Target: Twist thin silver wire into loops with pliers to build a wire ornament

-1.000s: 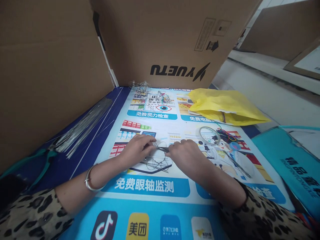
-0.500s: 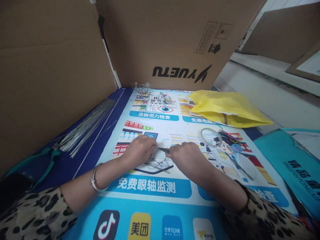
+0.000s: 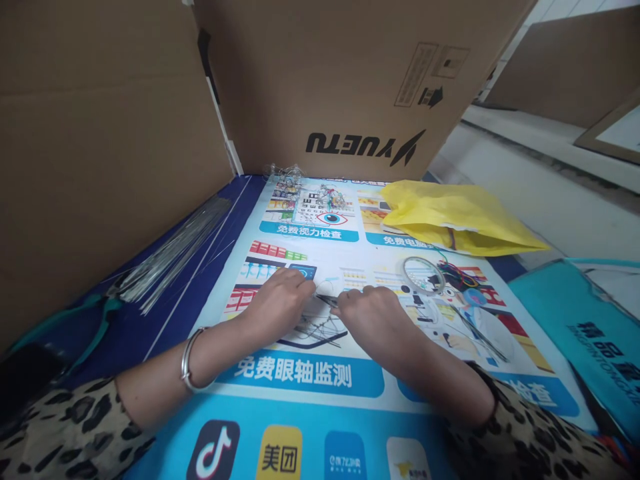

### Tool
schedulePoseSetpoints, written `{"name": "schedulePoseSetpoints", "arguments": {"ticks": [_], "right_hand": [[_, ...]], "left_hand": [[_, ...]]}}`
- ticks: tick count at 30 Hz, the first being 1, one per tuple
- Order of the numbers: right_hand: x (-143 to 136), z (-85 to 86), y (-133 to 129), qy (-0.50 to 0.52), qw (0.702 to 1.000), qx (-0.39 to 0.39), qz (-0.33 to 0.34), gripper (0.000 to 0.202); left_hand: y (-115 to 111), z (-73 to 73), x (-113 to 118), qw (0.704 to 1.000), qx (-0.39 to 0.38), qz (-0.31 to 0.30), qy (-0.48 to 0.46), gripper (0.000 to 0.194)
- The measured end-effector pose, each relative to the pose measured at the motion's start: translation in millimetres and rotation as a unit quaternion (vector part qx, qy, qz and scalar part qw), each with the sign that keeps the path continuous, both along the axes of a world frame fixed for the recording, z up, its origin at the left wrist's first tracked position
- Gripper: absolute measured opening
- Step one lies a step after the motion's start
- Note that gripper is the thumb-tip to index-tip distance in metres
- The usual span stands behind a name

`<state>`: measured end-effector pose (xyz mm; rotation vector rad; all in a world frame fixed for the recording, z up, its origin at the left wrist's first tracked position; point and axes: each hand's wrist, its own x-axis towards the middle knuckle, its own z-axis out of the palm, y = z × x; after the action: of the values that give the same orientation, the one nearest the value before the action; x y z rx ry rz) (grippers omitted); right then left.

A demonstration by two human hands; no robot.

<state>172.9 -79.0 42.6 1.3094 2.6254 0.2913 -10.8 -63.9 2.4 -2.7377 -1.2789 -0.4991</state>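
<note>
Near the middle of the printed sheet [image 3: 310,393], my left hand [image 3: 285,300] is closed on thin wire, its fingertips pinched together. My right hand [image 3: 373,317] is wrapped round a slim dark tool [image 3: 327,300], perhaps tweezers or pliers, whose tip points left to the wire at my left fingertips. A loose tangle of thin wire [image 3: 323,327] hangs or lies just below the tool, between both hands. The handle of the tool is hidden in my right fist.
A bundle of straight wires [image 3: 173,257] and teal-handled pliers [image 3: 95,323] lie left. Tangled wire [image 3: 285,177] is at the back. Right are a round dish [image 3: 423,275], coloured cords [image 3: 457,277], a yellow bag [image 3: 450,213] and a teal bag [image 3: 575,320]. Cardboard [image 3: 280,87] stands behind.
Both hands hold nearly the same place. The tool has tilted slightly, and the wire loop between the hands has shifted a little.
</note>
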Motion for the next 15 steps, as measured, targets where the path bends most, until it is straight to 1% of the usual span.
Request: {"name": "schedulePoseSetpoints", "arguments": {"ticks": [5,11,15], "right_hand": [[-1,0.3,0,-0.002,1.0,-0.018,-0.021,0.022],[-4,1.6,-1,-0.007,0.999,-0.039,-0.03,0.024],[-4,2.5,-1,-0.008,0.999,-0.041,-0.033,0.025]], "left_hand": [[-2,3.4,-1,1.0,0.015,0.004,0.013,0.02],[-3,12.1,-1,0.996,0.05,0.0,0.075,0.017],[-6,15.6,-3,0.994,0.064,0.01,0.086,0.017]]}}
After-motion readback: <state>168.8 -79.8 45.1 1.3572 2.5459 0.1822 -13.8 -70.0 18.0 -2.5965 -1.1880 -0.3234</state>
